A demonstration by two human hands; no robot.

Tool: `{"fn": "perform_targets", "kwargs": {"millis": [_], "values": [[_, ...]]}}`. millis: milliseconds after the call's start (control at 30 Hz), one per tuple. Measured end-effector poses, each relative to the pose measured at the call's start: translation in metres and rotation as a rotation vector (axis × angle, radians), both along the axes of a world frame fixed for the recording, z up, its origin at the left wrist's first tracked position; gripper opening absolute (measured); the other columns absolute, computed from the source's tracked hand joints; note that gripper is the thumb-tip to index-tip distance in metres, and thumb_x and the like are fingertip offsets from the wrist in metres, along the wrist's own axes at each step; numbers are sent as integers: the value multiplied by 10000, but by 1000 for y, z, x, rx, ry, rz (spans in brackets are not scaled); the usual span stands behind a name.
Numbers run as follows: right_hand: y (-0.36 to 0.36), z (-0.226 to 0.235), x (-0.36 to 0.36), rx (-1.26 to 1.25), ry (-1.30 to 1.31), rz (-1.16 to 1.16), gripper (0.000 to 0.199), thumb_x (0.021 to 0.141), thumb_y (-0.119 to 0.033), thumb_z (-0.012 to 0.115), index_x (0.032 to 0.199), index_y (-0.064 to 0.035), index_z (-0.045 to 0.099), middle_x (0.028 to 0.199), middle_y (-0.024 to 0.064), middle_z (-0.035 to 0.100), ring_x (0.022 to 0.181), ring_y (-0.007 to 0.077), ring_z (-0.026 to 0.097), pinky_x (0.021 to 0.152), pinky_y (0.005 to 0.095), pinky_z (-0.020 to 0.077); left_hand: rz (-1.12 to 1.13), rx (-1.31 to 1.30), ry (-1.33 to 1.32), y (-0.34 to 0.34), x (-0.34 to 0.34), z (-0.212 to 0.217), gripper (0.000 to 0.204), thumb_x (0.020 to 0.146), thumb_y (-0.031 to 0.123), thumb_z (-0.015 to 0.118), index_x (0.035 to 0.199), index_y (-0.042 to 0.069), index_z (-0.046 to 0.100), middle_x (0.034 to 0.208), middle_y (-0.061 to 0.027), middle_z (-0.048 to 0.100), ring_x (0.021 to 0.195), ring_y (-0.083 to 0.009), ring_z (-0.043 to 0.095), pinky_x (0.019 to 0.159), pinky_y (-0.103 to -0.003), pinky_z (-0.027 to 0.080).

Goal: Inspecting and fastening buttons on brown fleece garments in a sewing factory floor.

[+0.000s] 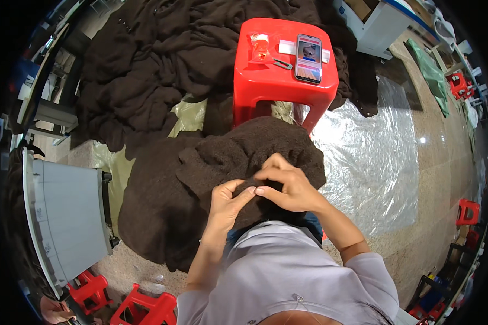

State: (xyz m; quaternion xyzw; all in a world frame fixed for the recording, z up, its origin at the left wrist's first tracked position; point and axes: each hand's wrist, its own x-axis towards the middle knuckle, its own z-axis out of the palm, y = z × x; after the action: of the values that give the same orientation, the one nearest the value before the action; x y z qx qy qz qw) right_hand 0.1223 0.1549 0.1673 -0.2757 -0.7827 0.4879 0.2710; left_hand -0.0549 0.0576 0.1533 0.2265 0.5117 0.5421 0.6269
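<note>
A dark brown knit fabric (162, 200) lies bunched over my lap and hangs down on the left. My left hand (229, 205) pinches a small fold of it between thumb and fingers. Close beside it, my right hand (287, 187) has its thumb and index finger closed on the same fold, the two thumbs almost touching. Whether anything small is held along with the cloth cannot be made out.
Ahead stands a red plastic stool (284, 97) bearing a phone (308, 58), a small clear packet (260, 49) and a small cutter (282, 64). More brown fabric (146, 65) is heaped beyond. A grey wheeled bin (70, 211) is at left; plastic sheeting (368, 162) covers floor at right.
</note>
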Motion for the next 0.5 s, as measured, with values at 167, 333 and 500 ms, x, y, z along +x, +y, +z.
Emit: {"fn": "perform_targets", "kwargs": {"millis": [167,333,500], "values": [[1,-11,-9,-200,205,-6,119,916,-104,695,875,-8,638,933,57,551,824,143,532,727,281,441,-126,25,193,-3,-5,-3,83,888,19,717,966,-9,707,840,51,633,753,2,516,649,-166,410],[-7,-14,-9,-360,119,-118,131,948,-105,659,870,-4,629,843,40,570,759,103,528,687,255,433,132,-20,46,5,8,4,126,870,-45,694,994,-21,699,905,9,661,819,-38,585,753,-199,471],[-16,-15,-14,-103,157,-167,115,945,-86,647,882,8,629,794,84,615,711,155,574,648,287,454,90,27,139,6,7,-9,119,871,-46,693,989,-31,699,909,-18,682,824,-63,613,760,-205,489]]}}
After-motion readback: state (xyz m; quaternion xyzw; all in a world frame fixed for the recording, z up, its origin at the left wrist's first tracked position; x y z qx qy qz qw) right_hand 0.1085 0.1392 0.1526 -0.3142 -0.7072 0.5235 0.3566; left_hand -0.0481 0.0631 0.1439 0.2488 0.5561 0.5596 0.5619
